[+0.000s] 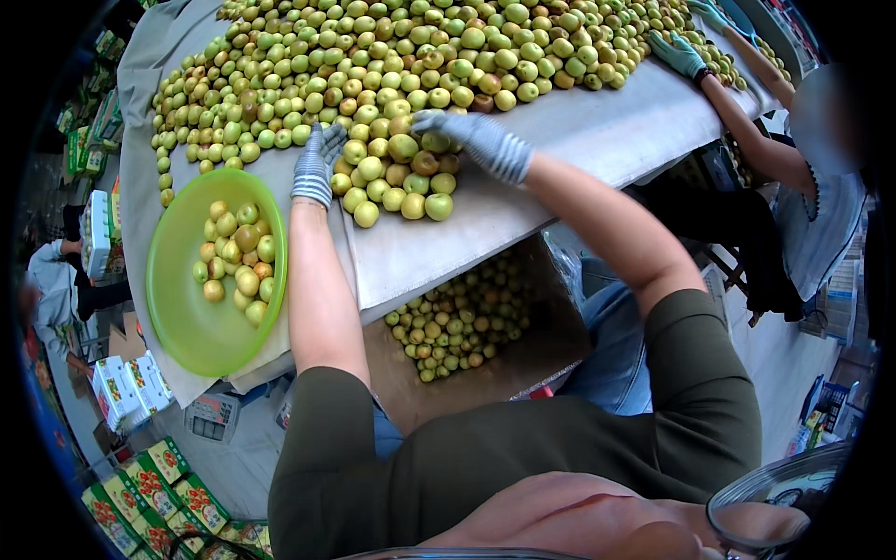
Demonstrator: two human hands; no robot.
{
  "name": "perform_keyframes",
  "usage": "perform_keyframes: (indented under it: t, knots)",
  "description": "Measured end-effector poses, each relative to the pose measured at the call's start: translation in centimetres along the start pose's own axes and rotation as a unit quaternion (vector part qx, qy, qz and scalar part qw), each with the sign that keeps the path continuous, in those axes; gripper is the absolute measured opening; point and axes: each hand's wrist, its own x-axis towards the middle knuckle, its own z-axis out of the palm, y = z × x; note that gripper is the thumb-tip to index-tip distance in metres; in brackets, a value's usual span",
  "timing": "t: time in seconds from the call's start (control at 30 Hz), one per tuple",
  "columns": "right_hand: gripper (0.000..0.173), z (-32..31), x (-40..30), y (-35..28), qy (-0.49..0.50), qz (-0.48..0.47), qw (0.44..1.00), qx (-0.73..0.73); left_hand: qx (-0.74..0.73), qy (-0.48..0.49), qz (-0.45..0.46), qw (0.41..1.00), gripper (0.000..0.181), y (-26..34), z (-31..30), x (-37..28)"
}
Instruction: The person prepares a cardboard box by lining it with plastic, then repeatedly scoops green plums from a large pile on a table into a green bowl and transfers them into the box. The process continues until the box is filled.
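Green-and-brown jujube fruits [392, 63] lie in a wide heap on a cloth-covered table [448, 252]. My left hand [317, 164], in a grey knitted glove with striped cuff, rests upright along the left side of a small group of fruits [392, 182] at the table's near edge. My right hand [483, 143], gloved alike, reaches over the right side of that group with its fingers at the fruits; whether it grips one cannot be told. A green plastic basin [168, 280] holding a small pile of fruits [241, 259] stands left of my left forearm.
Below the table edge, a cardboard box [560, 329] holds many fruits. A co-worker's gloved hands [677, 56] touch the heap at the upper right. Printed cartons [154, 490] are stacked at the lower left, and another person [52, 287] handles white boxes [129, 392] at the left.
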Motion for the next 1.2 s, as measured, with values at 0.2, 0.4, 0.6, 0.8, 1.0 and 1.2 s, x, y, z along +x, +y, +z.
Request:
perform_keyframes:
  t: [0.2,0.4,0.6,0.8,1.0,1.2]
  knots:
    - [0.045,-18.5,1.2,8.3,0.209,0.320,0.854,-0.354,0.297,-0.033,0.209,0.931,0.025,-1.7,-0.1,0.4]
    - [0.055,-19.9,2.5,12.6,0.174,0.392,0.830,-0.357,0.243,-0.196,0.178,0.933,0.023,-0.4,2.6,-2.2]
    - [0.047,-17.3,3.6,8.0,0.153,0.360,0.881,-0.266,0.130,-0.245,0.120,0.953,0.026,1.3,3.9,-4.2]
    - [0.055,-6.9,7.4,-4.3,0.014,0.272,0.906,-0.325,-0.051,-0.251,0.106,0.961,0.045,1.2,2.9,-3.3]
    - [0.062,0.5,10.4,-6.5,-0.133,0.114,0.943,-0.282,-0.067,-0.243,0.053,0.966,0.051,1.1,3.5,-3.1]
    - [0.048,-5.1,8.3,-0.5,0.012,0.198,0.966,-0.165,-0.177,-0.110,0.027,0.978,0.017,1.4,2.4,-2.2]
